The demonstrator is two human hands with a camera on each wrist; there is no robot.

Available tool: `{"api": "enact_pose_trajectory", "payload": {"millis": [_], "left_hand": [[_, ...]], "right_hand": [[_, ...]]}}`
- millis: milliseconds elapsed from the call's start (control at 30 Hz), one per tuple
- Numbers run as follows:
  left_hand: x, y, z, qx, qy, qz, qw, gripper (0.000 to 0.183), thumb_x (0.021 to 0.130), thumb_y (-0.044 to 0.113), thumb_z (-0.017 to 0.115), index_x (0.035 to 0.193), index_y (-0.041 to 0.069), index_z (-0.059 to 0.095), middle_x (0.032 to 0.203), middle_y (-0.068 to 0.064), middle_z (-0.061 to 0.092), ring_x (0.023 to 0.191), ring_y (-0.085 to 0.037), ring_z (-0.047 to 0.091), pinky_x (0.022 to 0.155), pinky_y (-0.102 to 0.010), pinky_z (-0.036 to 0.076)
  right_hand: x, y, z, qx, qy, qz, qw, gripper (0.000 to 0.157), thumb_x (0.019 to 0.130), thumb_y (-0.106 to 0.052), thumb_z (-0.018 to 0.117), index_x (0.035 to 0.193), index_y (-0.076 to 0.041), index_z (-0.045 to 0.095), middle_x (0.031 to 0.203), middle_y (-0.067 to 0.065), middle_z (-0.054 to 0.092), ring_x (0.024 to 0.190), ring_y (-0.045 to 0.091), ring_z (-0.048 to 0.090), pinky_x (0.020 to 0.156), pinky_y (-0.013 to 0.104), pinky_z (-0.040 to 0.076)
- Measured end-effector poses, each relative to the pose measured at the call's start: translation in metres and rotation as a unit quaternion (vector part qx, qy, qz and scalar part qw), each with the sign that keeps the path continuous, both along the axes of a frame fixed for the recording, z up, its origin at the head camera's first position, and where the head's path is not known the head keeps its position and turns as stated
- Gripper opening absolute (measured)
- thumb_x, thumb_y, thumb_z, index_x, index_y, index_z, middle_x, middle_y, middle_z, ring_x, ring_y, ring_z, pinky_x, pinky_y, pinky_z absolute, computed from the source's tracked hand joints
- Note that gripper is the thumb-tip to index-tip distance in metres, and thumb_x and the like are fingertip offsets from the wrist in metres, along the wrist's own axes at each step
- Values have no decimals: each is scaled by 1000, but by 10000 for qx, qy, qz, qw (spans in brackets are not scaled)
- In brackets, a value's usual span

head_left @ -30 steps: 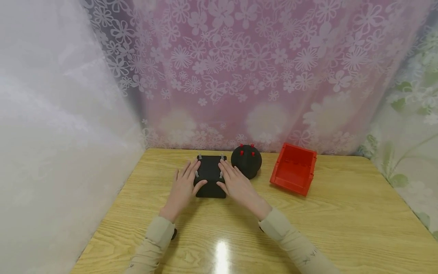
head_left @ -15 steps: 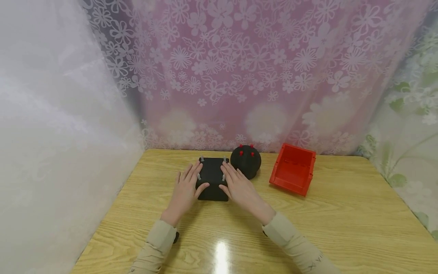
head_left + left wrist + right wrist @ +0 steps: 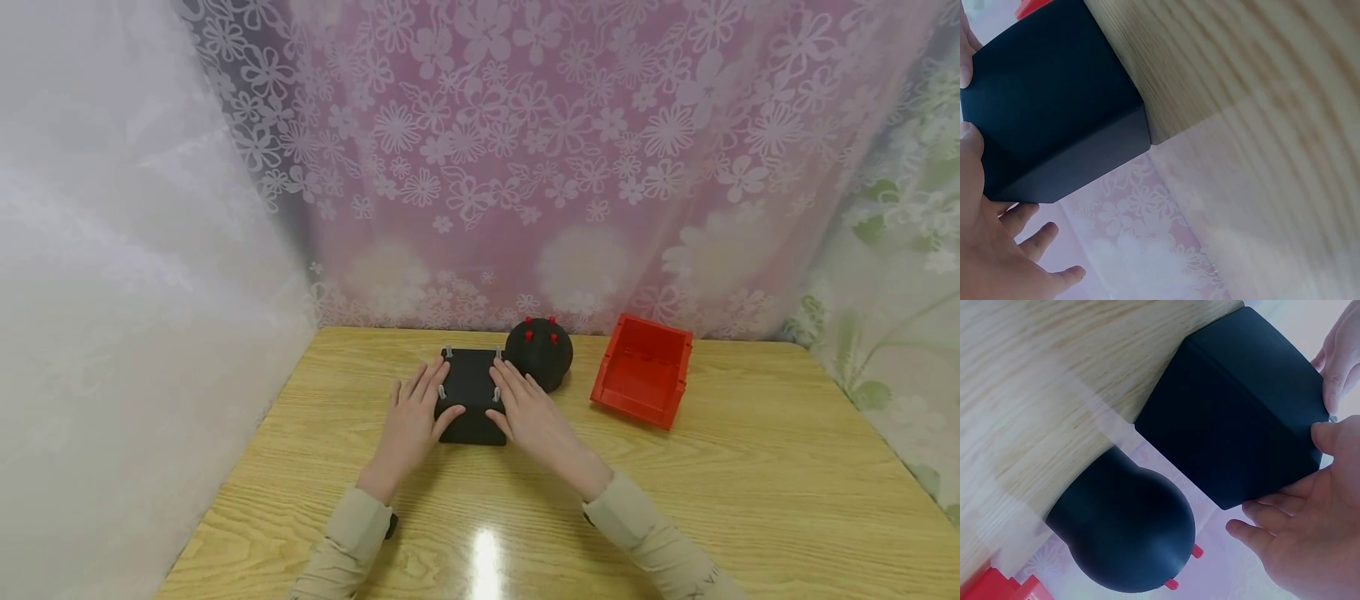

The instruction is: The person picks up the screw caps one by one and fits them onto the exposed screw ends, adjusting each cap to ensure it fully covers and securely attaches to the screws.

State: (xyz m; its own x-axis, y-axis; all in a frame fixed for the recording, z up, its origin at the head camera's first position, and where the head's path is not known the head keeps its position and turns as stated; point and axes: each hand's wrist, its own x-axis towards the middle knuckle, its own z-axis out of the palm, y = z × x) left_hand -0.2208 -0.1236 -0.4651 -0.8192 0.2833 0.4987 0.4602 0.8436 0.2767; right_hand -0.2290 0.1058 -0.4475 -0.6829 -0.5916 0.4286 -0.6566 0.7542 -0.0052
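A black box (image 3: 471,425) with several small grey pegs on its top stands upright on the wooden table. My left hand (image 3: 406,429) lies along its left side, fingers extended and thumb at the front upper edge. On the opposite side my right hand (image 3: 542,427) mirrors it, its fingers and thumb touching the box near the top. Both wrist views show the fingers fairly straight against the box. Just right of the right fingers is a black round-topped stand (image 3: 1129,531) with several red pegs. The box's back face is hidden.
A red open-fronted bin (image 3: 645,367) stands farther right on the table (image 3: 720,500). A pink flowered curtain (image 3: 487,167) hangs behind the table's back edge, with a pale sheet (image 3: 150,292) along the left side.
The black box has shifted a little to the right and towards me, with both hands moving along with it. The round-topped stand and red bin stay in place.
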Motion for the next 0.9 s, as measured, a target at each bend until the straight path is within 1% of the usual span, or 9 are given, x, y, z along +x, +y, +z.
{"api": "enact_pose_trajectory", "payload": {"millis": [100, 333, 467, 667, 900], "left_hand": [[1, 2, 0, -4, -4, 20, 10000, 73, 99, 45, 62, 157, 8, 37, 163, -10, 35, 147, -38, 35, 111, -73, 28], [5, 6, 1, 32, -263, 33, 9996, 73, 100, 46, 60, 159, 10, 35, 164, -8, 32, 150, -36, 31, 114, -71, 24], [7, 10, 0, 33, -244, 28, 9997, 73, 99, 44, 61, 158, 9, 35, 165, -8, 32, 149, -37, 32, 113, -72, 25], [10, 15, 0, -5, -213, 52, 9998, 73, 100, 45, 60, 159, 11, 35, 165, -6, 31, 149, -34, 33, 114, -70, 26], [12, 20, -1, -20, -121, 58, 9999, 72, 100, 46, 59, 158, 10, 37, 164, -7, 33, 148, -35, 35, 114, -70, 27]], "right_hand": [[1, 2, 0, -5, -4, -11, 10000, 69, 99, -30, 67, 151, 6, 40, 159, 22, 37, 145, 34, 41, 114, 52, 39], [4, 7, -2, 66, 38, -54, 10000, 70, 100, -33, 66, 151, 6, 40, 158, 22, 38, 145, 33, 40, 114, 51, 39], [6, 10, -2, 14, 41, -52, 10000, 69, 100, -32, 66, 151, 7, 41, 158, 22, 39, 145, 34, 41, 114, 52, 39], [11, 14, -1, -39, -22, -97, 9999, 69, 98, -29, 69, 150, 7, 42, 157, 23, 39, 144, 35, 42, 114, 52, 39], [15, 19, -1, -57, -1, -105, 9999, 70, 98, -30, 69, 150, 7, 41, 157, 22, 39, 145, 34, 41, 113, 52, 40]]}}
